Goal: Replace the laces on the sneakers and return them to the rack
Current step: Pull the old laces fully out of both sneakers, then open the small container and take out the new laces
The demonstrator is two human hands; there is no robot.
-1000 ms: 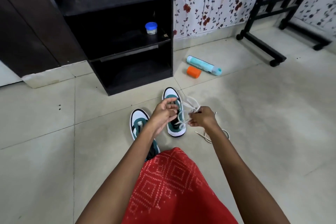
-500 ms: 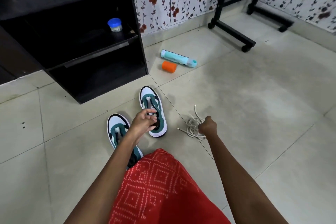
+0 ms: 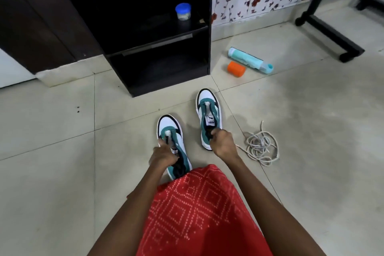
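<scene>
Two white, teal and black sneakers stand on the tiled floor, toes pointing away from me, with no laces in them. My left hand (image 3: 164,155) grips the left sneaker (image 3: 172,141) at its tongue. My right hand (image 3: 222,144) grips the right sneaker (image 3: 208,114) at its heel opening. A loose pile of white laces (image 3: 261,144) lies on the floor just right of the right sneaker. The black shoe rack (image 3: 166,72) stands straight ahead, its lowest shelf bare.
A small jar with a blue lid (image 3: 183,11) sits on the rack's middle shelf. A teal bottle (image 3: 249,62) and an orange cap (image 3: 236,69) lie on the floor right of the rack. A black wheeled stand (image 3: 332,33) is at the far right. My red-clothed knee (image 3: 199,210) fills the foreground.
My right hand let go of the white laces, which now lie on the floor, and took hold of the right sneaker. My left hand shifted from the right sneaker to the left one.
</scene>
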